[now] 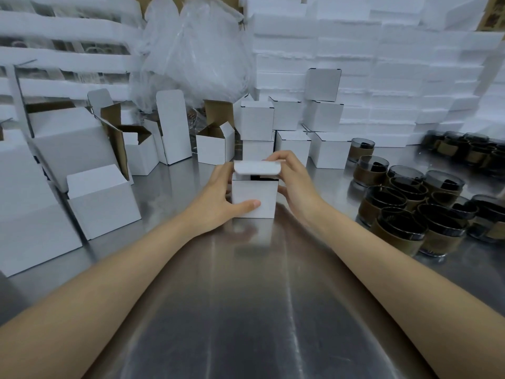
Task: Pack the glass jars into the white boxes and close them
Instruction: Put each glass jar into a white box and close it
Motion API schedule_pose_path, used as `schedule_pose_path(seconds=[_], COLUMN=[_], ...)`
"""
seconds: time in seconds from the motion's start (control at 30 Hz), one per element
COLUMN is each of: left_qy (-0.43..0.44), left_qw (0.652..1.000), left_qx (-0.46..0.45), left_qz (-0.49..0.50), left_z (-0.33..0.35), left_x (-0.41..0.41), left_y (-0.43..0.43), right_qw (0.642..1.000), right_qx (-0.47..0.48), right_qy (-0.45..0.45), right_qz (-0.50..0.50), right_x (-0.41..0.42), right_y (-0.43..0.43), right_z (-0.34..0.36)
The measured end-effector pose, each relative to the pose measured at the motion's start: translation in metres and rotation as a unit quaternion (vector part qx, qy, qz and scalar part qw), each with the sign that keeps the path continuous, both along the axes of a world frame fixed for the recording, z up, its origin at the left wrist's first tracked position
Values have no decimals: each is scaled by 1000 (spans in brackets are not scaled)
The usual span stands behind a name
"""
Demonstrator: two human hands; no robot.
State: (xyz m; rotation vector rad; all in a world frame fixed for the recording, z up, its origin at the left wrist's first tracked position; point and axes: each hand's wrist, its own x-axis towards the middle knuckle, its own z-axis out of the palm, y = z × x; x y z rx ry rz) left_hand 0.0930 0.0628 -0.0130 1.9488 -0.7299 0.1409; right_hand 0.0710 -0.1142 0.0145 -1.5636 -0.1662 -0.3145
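Observation:
A small white box [257, 192] stands upright on the steel table [246, 310] at the middle. Its lid flap [257, 168] is folded nearly flat over the top, with a dark gap showing under it. My left hand [218, 201] grips the box's left side, thumb across the front face. My right hand [292, 176] holds the right side, its fingers curled over the lid's far right edge. Whatever sits inside the box is hidden. Several dark glass jars [404, 214] with brown wraps stand to the right.
Open empty white boxes [101, 198] crowd the left side. Closed white boxes [295, 124] are stacked behind the one I hold. A clear plastic bag [196, 50] and a wall of stacked white cartons [382, 64] fill the back.

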Motion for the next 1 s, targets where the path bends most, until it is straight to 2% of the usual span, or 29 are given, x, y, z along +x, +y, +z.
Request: schedule_pose_path(seconds=[0.1, 0.23, 0.4, 0.7, 0.8, 0.87, 1.0], left_qy=[4, -4, -4, -1, 2, 2, 22], left_qw=[1000, 1000, 1000, 999, 998, 998, 998], left_qx=[2, 10, -24, -48, -53, -49, -51], left_qz=[9, 16, 15, 15, 18, 28, 15], left_z=[2, 1, 2, 7, 10, 10, 7], left_x=[-2, -2, -2, -6, -10, -9, -4], left_y=[-1, -2, -2, -1, -1, -1, -1], right_qw=[999, 999, 997, 988, 979, 978, 990], right_qx=[-20, 9, -40, -103, -155, -168, -117], right_qy=[-28, -8, -68, -114, -129, -122, -59], right_qz=[-5, 30, 17, 10, 12, 17, 54], right_x=[-3, -3, -7, -6, -7, -7, -9], right_y=[1, -4, -2, -4, -7, -7, -6], right_z=[-3, -3, -9, -11, -10, -9, -2])
